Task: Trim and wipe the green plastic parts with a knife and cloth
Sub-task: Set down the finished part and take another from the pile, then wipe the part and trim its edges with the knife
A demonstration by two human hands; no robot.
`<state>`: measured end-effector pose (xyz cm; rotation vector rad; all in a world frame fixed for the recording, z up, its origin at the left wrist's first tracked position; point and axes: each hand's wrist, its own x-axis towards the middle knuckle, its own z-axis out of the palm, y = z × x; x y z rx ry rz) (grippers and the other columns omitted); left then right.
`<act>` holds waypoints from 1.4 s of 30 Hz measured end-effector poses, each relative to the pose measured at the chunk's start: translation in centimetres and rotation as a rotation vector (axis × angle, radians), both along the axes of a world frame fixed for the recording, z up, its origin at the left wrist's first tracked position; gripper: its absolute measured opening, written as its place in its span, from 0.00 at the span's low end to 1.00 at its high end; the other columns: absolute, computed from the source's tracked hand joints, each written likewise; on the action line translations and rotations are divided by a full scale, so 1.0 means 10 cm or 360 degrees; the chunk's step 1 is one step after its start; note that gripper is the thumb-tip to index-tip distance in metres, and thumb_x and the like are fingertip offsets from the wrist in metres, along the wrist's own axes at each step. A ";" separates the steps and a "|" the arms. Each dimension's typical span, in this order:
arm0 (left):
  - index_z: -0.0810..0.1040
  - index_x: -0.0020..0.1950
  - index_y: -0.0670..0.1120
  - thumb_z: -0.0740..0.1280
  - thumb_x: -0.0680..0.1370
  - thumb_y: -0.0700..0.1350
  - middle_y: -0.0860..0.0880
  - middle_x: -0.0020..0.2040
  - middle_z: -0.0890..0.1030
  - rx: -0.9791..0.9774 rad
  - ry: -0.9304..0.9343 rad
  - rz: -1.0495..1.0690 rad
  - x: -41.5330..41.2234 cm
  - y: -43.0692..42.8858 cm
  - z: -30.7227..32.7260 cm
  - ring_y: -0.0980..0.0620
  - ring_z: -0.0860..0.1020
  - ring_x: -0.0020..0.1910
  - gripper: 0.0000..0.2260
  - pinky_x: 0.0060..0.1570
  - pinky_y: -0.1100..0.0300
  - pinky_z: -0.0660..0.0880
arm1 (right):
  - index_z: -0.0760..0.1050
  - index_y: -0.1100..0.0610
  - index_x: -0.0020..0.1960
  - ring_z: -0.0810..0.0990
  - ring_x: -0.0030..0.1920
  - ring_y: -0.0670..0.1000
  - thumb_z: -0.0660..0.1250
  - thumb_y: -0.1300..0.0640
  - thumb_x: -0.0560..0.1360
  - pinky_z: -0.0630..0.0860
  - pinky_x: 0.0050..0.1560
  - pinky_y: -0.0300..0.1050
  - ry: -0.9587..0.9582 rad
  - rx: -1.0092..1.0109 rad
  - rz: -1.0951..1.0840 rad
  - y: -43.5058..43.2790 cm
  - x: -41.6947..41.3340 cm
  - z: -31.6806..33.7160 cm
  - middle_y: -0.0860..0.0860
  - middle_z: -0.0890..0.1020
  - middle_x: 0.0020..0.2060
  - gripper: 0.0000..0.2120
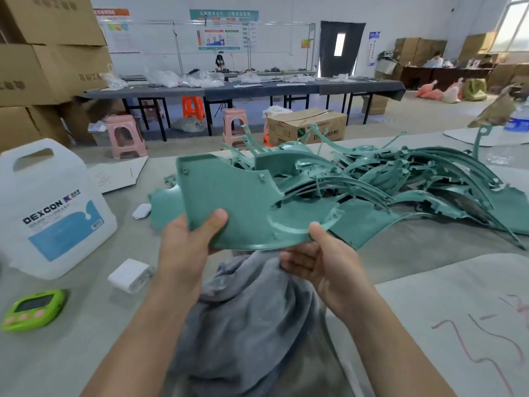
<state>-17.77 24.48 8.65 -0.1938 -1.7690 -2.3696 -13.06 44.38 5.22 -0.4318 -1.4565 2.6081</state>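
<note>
I hold a large flat green plastic part point(237, 202) above the table, inner face up with ribs and screw posts. My left hand point(189, 239) grips its near left edge, thumb on top. At the near right edge my right hand point(317, 262) pinches the part, thumb on top and fingers underneath. A grey cloth point(249, 316) lies bunched on the table under both hands, touching my right fingers. A heap of more green plastic parts point(400, 181) lies behind and to the right. No knife is visible.
A white DEXCON jug point(48, 207) stands at left. A green timer point(34, 309) and a white charger point(130, 275) lie near it, a small white case point(142, 210) farther back. A water bottle point(518, 116) stands far right. Behind are stools, boxes and a long table.
</note>
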 end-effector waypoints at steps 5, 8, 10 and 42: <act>0.84 0.52 0.52 0.73 0.77 0.43 0.60 0.46 0.87 0.0111 0.0156 0.0641 -0.12 -0.50 -0.07 0.62 0.84 0.44 0.06 0.41 0.66 0.80 | 0.74 0.59 0.35 0.78 0.34 0.57 0.60 0.58 0.78 0.73 0.35 0.53 -0.0045 0.1726 -0.0620 -0.03 -0.02 -0.19 0.53 0.80 0.29 0.14; 0.82 0.42 0.59 0.71 0.72 0.57 0.69 0.36 0.81 -0.0642 0.0340 0.0856 -0.03 -0.71 -0.25 0.71 0.77 0.35 0.04 0.38 0.73 0.74 | 0.70 0.56 0.35 0.73 0.35 0.56 0.61 0.57 0.78 0.64 0.33 0.49 -0.0410 0.2276 -0.0300 -0.04 -0.09 -0.31 0.49 0.75 0.30 0.13; 0.82 0.46 0.61 0.69 0.73 0.56 0.68 0.40 0.81 -0.1021 0.0450 0.0749 0.07 -0.73 -0.41 0.70 0.77 0.40 0.04 0.43 0.74 0.72 | 0.67 0.52 0.35 0.71 0.35 0.54 0.60 0.56 0.77 0.65 0.35 0.47 -0.0553 0.2441 -0.0035 -0.08 -0.12 -0.35 0.48 0.74 0.32 0.12; 0.81 0.66 0.55 0.69 0.80 0.47 0.52 0.58 0.85 -0.1915 0.0357 0.0457 0.19 -0.48 -0.68 0.44 0.83 0.54 0.15 0.48 0.55 0.76 | 0.73 0.55 0.36 0.67 0.27 0.44 0.69 0.54 0.77 0.63 0.28 0.35 0.0221 0.1390 -0.0761 -0.16 0.01 -0.12 0.44 0.72 0.25 0.13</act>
